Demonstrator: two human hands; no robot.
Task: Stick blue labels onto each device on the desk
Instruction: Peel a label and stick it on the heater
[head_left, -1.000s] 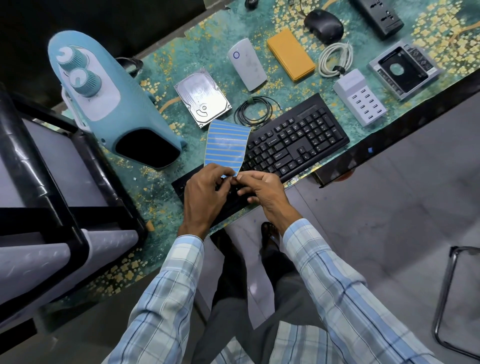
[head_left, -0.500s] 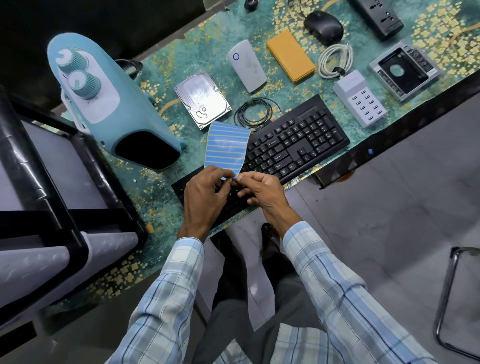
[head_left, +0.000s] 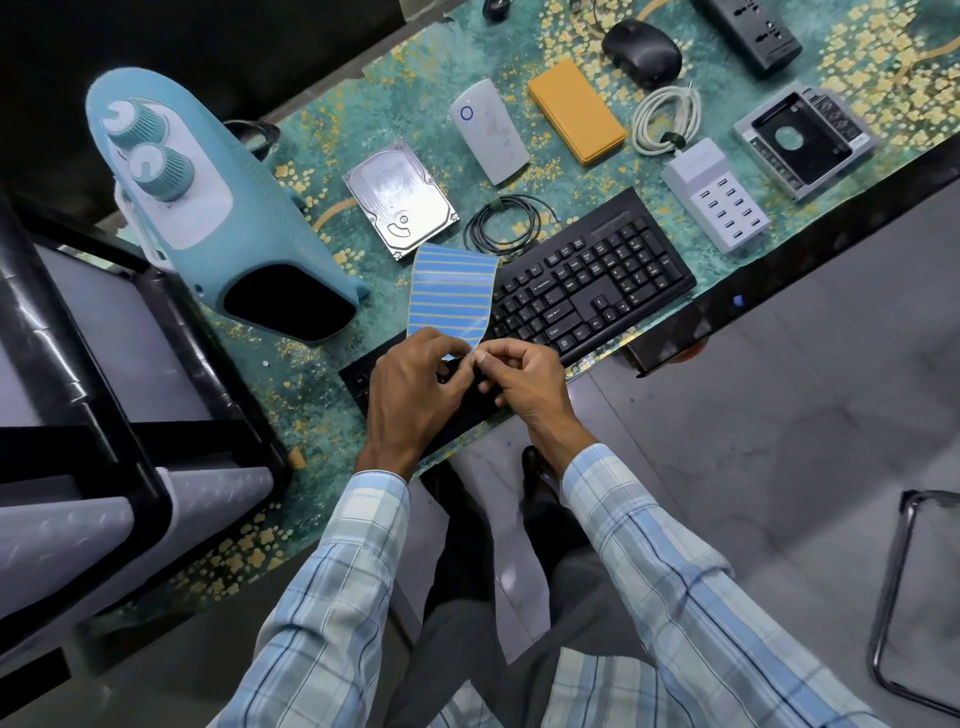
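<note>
A sheet of blue labels stands upright over the black keyboard. My left hand holds the sheet's lower edge. My right hand pinches the sheet's lower right corner with thumb and forefinger. On the desk lie a hard drive, a white router-like device, an orange box, a black mouse, a white USB hub, a drive caddy and a black power strip.
A large teal appliance with two knobs lies at the desk's left. A coiled black cable and a coiled white cable lie between devices. A black-framed cart stands left; a metal chair frame right.
The label sheet's lower right corner has curled a little more under my right fingers. Both hands stay in nearly the same place.
</note>
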